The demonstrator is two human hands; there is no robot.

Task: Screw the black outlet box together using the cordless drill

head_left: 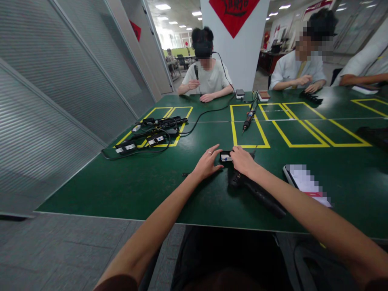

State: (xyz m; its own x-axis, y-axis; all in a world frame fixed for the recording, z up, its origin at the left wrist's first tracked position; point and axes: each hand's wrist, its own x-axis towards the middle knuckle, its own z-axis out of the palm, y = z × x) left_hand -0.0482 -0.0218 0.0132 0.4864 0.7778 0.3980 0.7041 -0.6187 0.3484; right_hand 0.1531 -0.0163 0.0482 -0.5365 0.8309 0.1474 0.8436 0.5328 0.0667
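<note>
My left hand (208,162): flat on the table, fingers spread wide, a ring on one finger, fingertips just touching the left edge of a small black rectangular module with a white label (226,157). Holding nothing.

My right hand (242,160): fingers curled down onto the right end of the same module; whether it grips or only rests there, I cannot tell. The module lies flat on the table between both hands.

Under my right forearm: a long black electric screwdriver (257,192), lying on the surface, angled toward me.

To the right of that arm: a white paper sheet on a dark clipboard (306,184).

Surface: a dark green matte table (121,182) marked with yellow tape rectangles (249,125). Inside one rectangle, a second black screwdriver with cord (248,120). Far left, a cluster of black modules and tangled black cables (151,133).

Far edge: a seated person in a white shirt (206,76) wearing a head-mounted device, hands at a small part; a second person in white (300,68) to the right; a third person's sleeve (363,60) at the frame edge.

Room: grey ribbed partition wall (45,101) on the left, white pillar bearing a red diamond poster (233,12), ceiling lights, grey floor.
</note>
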